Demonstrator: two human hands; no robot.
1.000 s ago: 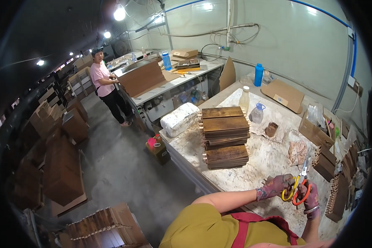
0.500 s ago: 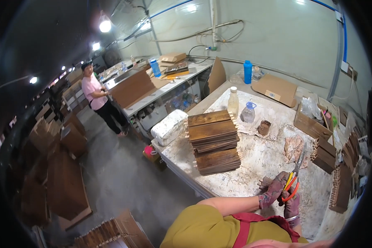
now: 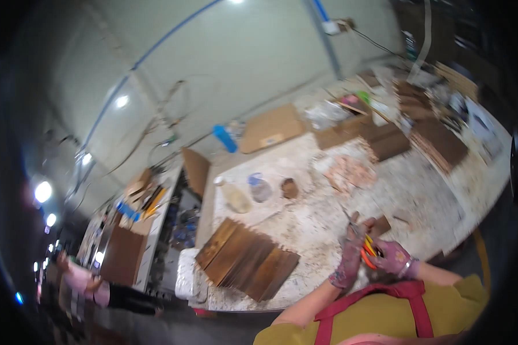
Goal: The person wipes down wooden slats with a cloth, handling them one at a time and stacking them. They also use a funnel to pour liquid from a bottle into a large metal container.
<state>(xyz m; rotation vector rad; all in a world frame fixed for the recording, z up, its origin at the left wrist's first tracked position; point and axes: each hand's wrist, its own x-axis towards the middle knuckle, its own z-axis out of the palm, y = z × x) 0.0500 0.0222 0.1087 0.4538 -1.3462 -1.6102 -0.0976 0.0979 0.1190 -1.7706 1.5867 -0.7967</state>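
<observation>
My right hand [image 3: 394, 259], in a stained, patterned purplish glove, is closed round scissors with red and yellow handles [image 3: 369, 252]. Their metal blades point up and left, past my left hand [image 3: 350, 253]. That hand, gloved alike, has its fingers curled beside the blades; what lies in them is hidden and blurred. A small dark brown wooden piece [image 3: 381, 226] shows right by its fingertips. Left of my hands lies a fanned stack of dark brown slats [image 3: 247, 259] with toothed ends, on the whitish, stained worktable [image 3: 322, 230].
Behind the slats stand a pale bottle [image 3: 233, 196], a clear jug with blue top [image 3: 259, 190] and a brown cup-like thing [image 3: 289, 188]. A crumpled pinkish cloth [image 3: 349, 173] lies farther back. More slats [image 3: 440, 144] are at the right. A person [image 3: 86, 282] stands far left.
The view has swung right and tilted, so the table appears turned and the slat stack lower left. The scissors now point up-left instead of up-right; my hands have shifted with them.
</observation>
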